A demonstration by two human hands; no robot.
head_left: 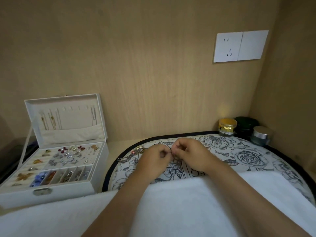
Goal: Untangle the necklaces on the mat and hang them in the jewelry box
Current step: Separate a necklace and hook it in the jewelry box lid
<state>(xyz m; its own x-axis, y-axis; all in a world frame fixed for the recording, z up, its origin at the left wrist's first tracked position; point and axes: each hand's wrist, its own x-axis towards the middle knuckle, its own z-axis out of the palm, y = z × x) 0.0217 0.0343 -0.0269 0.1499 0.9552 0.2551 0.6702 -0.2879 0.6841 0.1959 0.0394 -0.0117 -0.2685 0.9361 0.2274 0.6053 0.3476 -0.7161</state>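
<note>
Lying tangled at far left of mat [248,156]: necklaces [135,153]. Pinching one thin chain [172,156] (barely visible) between left hand [154,159] and right hand [189,153], fingers curled, tips nearly meeting. Standing on bench [114,142] left of mat: box [56,168], lid up, hung chains [51,120] inside.

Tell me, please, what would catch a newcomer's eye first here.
The left hand and right hand meet mid-frame over the floral mat, pinching a thin chain beside a tangle. At left stands the open jewelry box, necklaces hanging in its lid; jars sit at the mat's far right.
</note>
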